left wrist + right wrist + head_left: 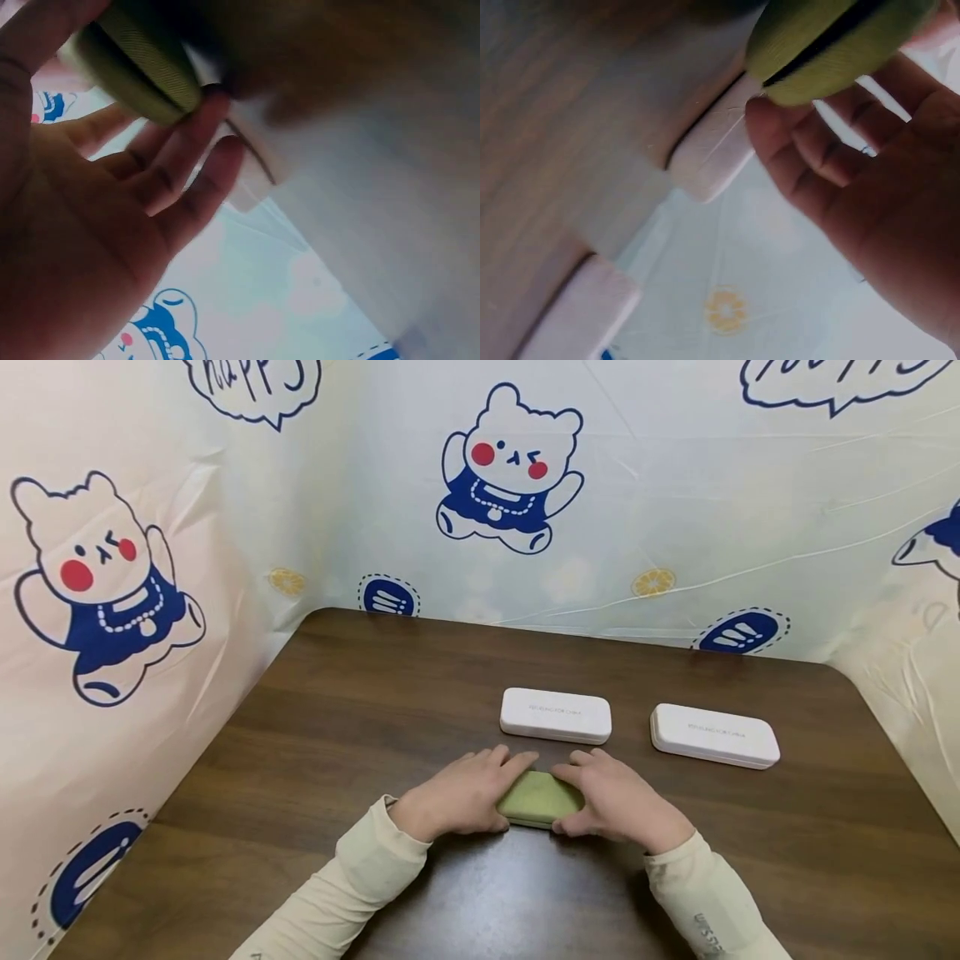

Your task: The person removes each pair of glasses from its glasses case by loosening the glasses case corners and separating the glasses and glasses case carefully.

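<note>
A green glasses case [542, 798] with a dark seam along its side is at the near middle of the table, its lid down. My left hand [463, 789] grips its left end, fingers on the far side and thumb on the near side. From the other end my right hand [624, 795] holds it the same way. In the left wrist view, fingertips touch the end of the green case [142, 67]. The right wrist view has the case [832, 49] between thumb and fingers, partly cut off by the frame's top.
Just beyond the hands lies a white glasses case [556, 716] with faint lettering. A second white glasses case [715, 736] lies to its right. Both are on the dark wooden table [360, 693]. A printed cloth [360, 493] hangs behind and beside the table.
</note>
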Demonstrator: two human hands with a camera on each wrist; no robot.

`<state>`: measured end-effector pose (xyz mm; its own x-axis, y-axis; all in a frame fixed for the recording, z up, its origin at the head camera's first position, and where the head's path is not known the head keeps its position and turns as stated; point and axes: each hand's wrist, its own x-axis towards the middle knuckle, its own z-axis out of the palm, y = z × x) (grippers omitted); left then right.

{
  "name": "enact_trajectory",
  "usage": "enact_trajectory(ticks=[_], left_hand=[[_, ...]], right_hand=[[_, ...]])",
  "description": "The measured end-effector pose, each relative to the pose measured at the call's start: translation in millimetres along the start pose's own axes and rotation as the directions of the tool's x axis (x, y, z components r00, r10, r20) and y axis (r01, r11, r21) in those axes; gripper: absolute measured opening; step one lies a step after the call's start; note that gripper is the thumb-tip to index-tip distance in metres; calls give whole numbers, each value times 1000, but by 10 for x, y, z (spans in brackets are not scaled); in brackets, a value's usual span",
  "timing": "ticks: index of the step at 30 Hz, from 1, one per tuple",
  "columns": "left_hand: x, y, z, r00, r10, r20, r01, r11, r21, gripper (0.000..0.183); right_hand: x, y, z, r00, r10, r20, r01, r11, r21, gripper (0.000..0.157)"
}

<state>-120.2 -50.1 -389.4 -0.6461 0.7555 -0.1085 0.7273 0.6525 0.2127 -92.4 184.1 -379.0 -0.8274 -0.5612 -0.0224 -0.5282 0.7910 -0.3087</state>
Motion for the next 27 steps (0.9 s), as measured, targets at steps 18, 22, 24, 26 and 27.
enact_trajectory(ticks=[18, 22, 24, 26, 27], left_hand=[[-51, -117, -14, 955, -296, 3, 291, 939, -183, 88], [-43, -99, 8, 942, -333, 30, 333, 928, -165, 87], [-39, -96, 13, 935, -353, 32, 354, 925, -141, 88], [-44, -97, 15, 929, -367, 39, 369, 922, -113, 88], [-51, -95, 12, 927, -373, 43, 375, 921, -102, 88]], right_hand=[[-30, 374, -22, 992, -59, 107, 20, 941, 338, 61], [-19, 430, -40, 987, -118, 106, 61, 900, 431, 49], [-7, 459, -48, 984, -140, 108, 73, 876, 477, 43], [7, 478, -49, 982, -149, 116, 69, 855, 515, 40], [16, 481, -46, 982, -145, 124, 61, 852, 519, 40]])
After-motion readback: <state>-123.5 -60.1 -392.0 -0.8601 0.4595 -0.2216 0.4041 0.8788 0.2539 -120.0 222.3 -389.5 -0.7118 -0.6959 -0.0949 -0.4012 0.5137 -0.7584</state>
